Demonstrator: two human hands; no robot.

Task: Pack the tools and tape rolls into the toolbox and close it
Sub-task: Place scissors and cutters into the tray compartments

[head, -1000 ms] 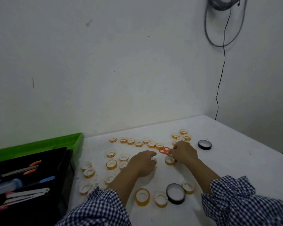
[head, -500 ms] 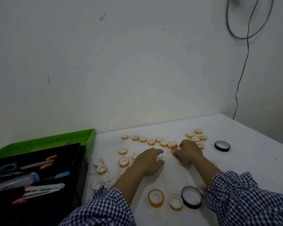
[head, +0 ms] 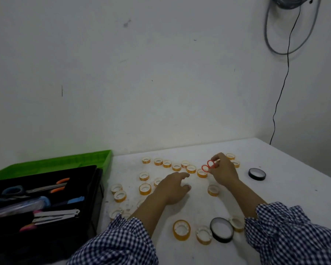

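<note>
Head camera, looking down over a white table (head: 275, 197): a person in blue-and-white checked sleeves sorts a scatter of small amber-and-white tape rolls (head: 182, 230) beside an open black plastic toolbox (head: 98, 197) with a bright green lid (head: 65, 163). We see the right hand (head: 223, 172) raised a little off the table at the far side of the scatter, its fingertips pinching what looks like a small pair of red-handled scissors (head: 208, 166). Only the two red finger loops show, jutting left of the fingers. The blades are hidden behind the hand, so we judge the long axis to run roughly left to right, loops leading. The left hand (head: 172, 189) sits palm down, low over the table just beside the right one, fingers loosely bent and forefinger reaching forward, and we make out nothing in its grasp. The toolbox lies well to the left, beyond the left hand and a cluster of rolls, which makes the left hand the nearer of the two to it. By our reading, the scissors must either cross that whole stretch in the right hand or be passed over loops first. Inside the box we already see orange-handled scissors (head: 52, 186), blue-handled scissors (head: 13, 190) and a pink-handled metal tool (head: 52, 215). The rolls, among them two black tape rolls (head: 257, 174), lie unpacked on the table, and the lid stands open.
</note>
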